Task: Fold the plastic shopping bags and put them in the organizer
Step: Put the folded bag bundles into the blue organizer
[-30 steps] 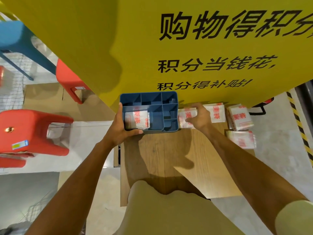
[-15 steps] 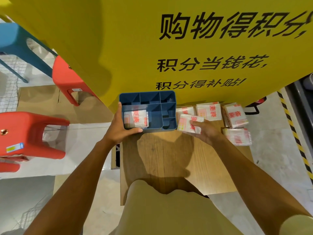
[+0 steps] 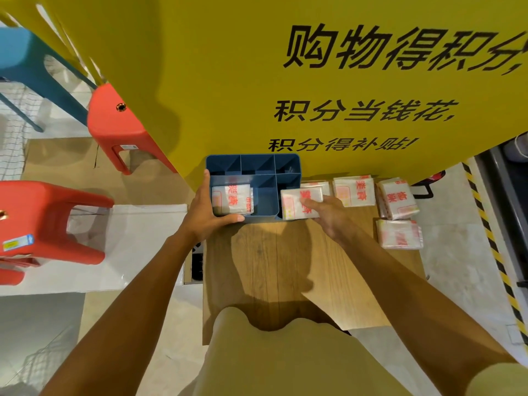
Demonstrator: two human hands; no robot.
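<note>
A blue organizer [image 3: 258, 164] with several compartments stands at the far edge of a small wooden table [image 3: 274, 261]. A folded white bag with red print [image 3: 233, 199] lies in its near-left compartment. My left hand [image 3: 204, 214] grips the organizer's near-left corner. My right hand [image 3: 328, 211] holds another folded bag [image 3: 294, 204] over the organizer's right side. More folded bags lie on the table to the right: one behind the held bag [image 3: 317, 185], one in the middle [image 3: 355, 191], and two at the right edge [image 3: 398, 198] [image 3: 398, 234].
A large yellow sign [image 3: 314, 81] with black characters rises right behind the table. Red stools [image 3: 43, 224] [image 3: 120, 130] and a blue stool [image 3: 25, 61] stand on the floor at left. Black-and-yellow hazard tape [image 3: 491, 241] runs along the floor at right.
My right hand picked a folded bag off the table beside the organizer and carried it left over the organizer's right side. My left hand kept its hold on the organizer.
</note>
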